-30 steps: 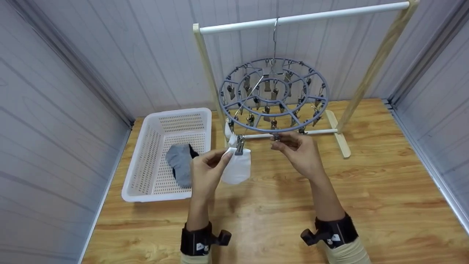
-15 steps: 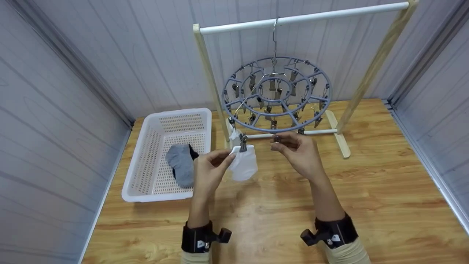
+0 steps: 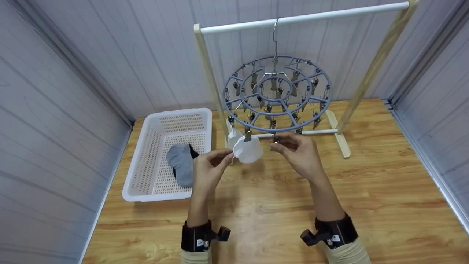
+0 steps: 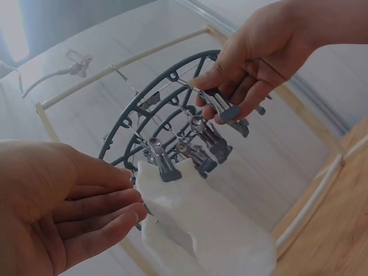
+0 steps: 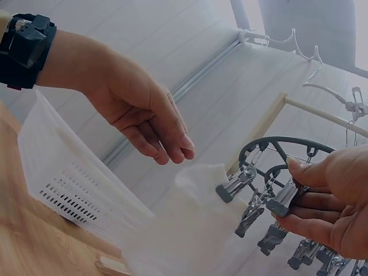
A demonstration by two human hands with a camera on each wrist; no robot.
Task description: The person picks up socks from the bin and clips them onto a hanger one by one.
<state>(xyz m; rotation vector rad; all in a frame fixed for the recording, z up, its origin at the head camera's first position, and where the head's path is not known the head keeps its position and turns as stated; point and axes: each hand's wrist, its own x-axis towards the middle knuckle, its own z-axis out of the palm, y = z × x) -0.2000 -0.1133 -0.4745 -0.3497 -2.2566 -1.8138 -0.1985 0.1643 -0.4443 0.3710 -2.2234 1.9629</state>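
A white sock [image 3: 251, 151] hangs from a metal clip [image 3: 248, 134] at the near left of a round grey drying hanger [image 3: 234, 119]. My left hand [image 3: 210, 167] is beside the sock's left edge, its fingers loosely bent; in the right wrist view, the left fingertips [image 5: 187, 144] show a gap from the sock [image 5: 195, 201]. My right hand [image 3: 298, 154] pinches another clip [image 5: 283, 198] on the hanger's front edge between thumb and fingers. Behind the first sock, another white cloth piece [image 3: 233, 138] hangs from the ring's left side, partly hidden.
A white slotted basket [image 3: 141, 165] stands at the left with a grey sock [image 3: 180, 165] and something black in it. The hanger hooks over the white bar [image 3: 311, 17] of a wooden-legged stand [image 3: 377, 66]. Corrugated walls [image 3: 55, 121] enclose the wooden floor [image 3: 274, 227].
The left fingers have let go of the white sock, which has swung right and turned under its clip. The ring has shifted slightly right and levelled. The right hand still pinches its clip.
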